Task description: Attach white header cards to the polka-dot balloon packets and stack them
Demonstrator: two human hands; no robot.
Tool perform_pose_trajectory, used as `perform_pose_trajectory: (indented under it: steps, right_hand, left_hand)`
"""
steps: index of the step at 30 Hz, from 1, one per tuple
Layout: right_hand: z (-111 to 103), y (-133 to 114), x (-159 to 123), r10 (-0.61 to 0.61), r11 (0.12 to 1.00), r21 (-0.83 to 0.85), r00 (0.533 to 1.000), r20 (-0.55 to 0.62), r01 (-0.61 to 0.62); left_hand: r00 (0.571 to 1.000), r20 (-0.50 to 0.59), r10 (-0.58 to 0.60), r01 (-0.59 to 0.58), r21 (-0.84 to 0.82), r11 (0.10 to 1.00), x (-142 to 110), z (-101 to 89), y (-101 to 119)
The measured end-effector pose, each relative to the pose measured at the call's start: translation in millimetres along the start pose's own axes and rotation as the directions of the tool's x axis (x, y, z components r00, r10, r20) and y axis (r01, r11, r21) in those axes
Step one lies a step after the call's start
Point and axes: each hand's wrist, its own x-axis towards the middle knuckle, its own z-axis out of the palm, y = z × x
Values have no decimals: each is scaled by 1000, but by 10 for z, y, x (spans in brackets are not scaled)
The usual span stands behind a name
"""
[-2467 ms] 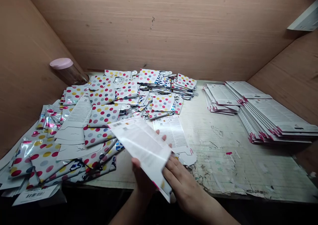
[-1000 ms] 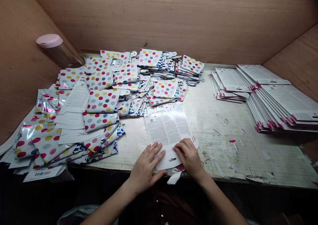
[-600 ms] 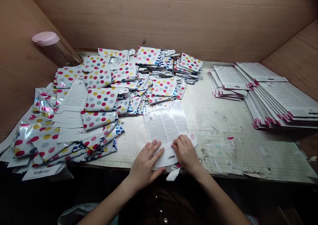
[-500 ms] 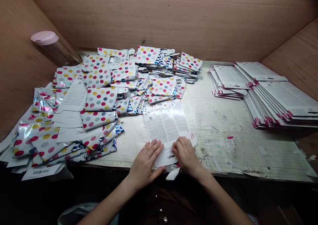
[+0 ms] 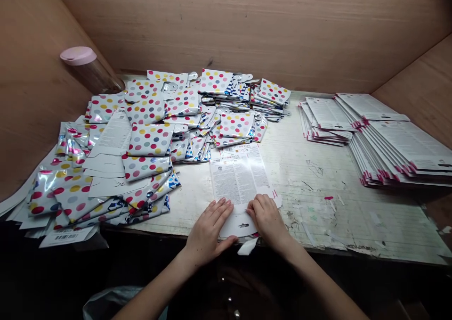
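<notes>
The left hand [image 5: 208, 228] lies on the lower part of a white printed card [image 5: 240, 178], its fingers [image 5: 221, 208] spread flat and relaxed on the surface, with no grip. The right hand [image 5: 267, 217] sits just beside it, its fingers [image 5: 257, 206] bent and pressing near the card's lower end; whether they pinch the card or only rest on it cannot be told from this view. The card lies flat, text side up, near the front edge of a worn, scuffed tabletop [image 5: 318, 207]. A barcode sits at its 12 o'clock end, and a rounded hanger tab [image 5: 237, 229] with a slot sits at its 6 o'clock end, between the hands. A small white scrap [image 5: 247, 247] lies at the tabletop's edge, just below the tab. At 10 o'clock from the hands, a large loose heap of polka-dot packets [image 5: 150, 140] spreads across the tabletop, with shiny foil packets [image 5: 72, 143] at its left side and plain white cards [image 5: 106, 164] mixed in. A barcode strip [image 5: 63, 237] sticks out at the heap's near corner. At 2 o'clock, overlapping stacks of printed cards [image 5: 399, 145] with pink-edged ends lie well apart from the heap. A clear jar with a pink lid [image 5: 79, 63] leans in the corner at 10 o'clock, against a wooden wall panel [image 5: 247, 23].
</notes>
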Motion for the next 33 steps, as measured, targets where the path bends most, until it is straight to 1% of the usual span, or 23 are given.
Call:
perform_pose_trajectory:
  steps: [2,4,6,7,8,10,11,12,14,16,18,20,21,22,24,25,26,27,28,29,30,31,33]
  right_hand:
    - [-94,-27,-269,-88,996,-8,993,75,89]
    - [-272,0,-643,-159,987,-2,977,141,161]
    - [-485,73,-980,-146,986,-66,981,125,155]
    - [-582,112,-1086,-131,985,-96,987,98,140]
    - [-657,143,-1132,-113,987,-106,990,89,122]
    - [-710,163,-1044,-97,993,-51,986,139,105]
    - [-683,151,-932,-125,992,0,979,164,126]
    - [-622,128,-801,-164,986,44,972,167,159]
    - [-443,67,-559,-231,972,78,967,106,223]
    - [-265,-1,-436,-292,954,81,955,43,288]
    - [-163,-68,-441,-336,939,85,942,13,334]
    - [-150,-126,-503,-347,932,98,937,-38,349]
    - [-165,-149,-526,-319,938,126,946,-61,324]
    - [-184,-165,-535,-264,946,176,962,-71,272]
    - [-202,-177,-503,-101,943,313,993,-53,113]
    - [-193,-176,-469,-11,930,366,999,-48,28]
    - [-170,-171,-433,70,921,388,996,-62,-41]
    - [-136,-167,-400,132,923,374,987,-95,-88]
    - [-96,-164,-377,165,938,329,975,-146,-109]
    - [-54,-166,-364,168,958,264,965,-202,-112]
    - [-16,-175,-364,145,977,189,958,-246,-100]
    - [15,-193,-372,108,990,121,956,-272,-78]
    - [41,-261,-400,33,999,39,962,-270,-24]
  left_hand:
    - [1000,8,3,-3,-33,999,4,-15,-1]
    - [1000,19,21,-20,-55,998,-3,-21,-16]
    - [996,-7,89,-89,-58,994,-26,-10,-40]
    - [989,-40,145,-147,-50,988,-40,1,-50]
    - [975,-86,205,-209,-31,978,-54,13,-57]
    - [937,-176,302,-302,24,953,-74,28,-56]
    - [923,-207,325,-323,48,945,-78,25,-49]
    - [919,-217,330,-324,61,944,-79,14,-39]
    - [933,-178,314,-307,67,949,-85,-31,-18]
    - [944,-118,309,-299,91,950,-110,-91,2]
    - [942,-87,325,-312,129,941,-157,-144,22]
    - [941,-90,326,-313,131,941,-205,-170,52]
    - [952,-104,289,-278,114,954,-220,-169,72]
    - [967,-123,224,-213,92,973,-226,-158,95]
    - [986,-163,45,-38,44,998,-207,-110,151]
    - [981,-188,-49,56,33,998,-187,-79,180]
    - [965,-223,-140,155,48,987,-164,-47,208]
    - [937,-266,-227,257,84,963,-143,-17,232]
    - [900,-313,-305,359,131,924,-126,7,251]
    - [858,-353,-373,453,175,874,-115,25,263]
    - [820,-376,-432,529,210,822,-108,33,270]
    - [793,-376,-479,580,229,782,-104,31,274]
    - [778,-308,-547,616,207,760,-91,-3,285]
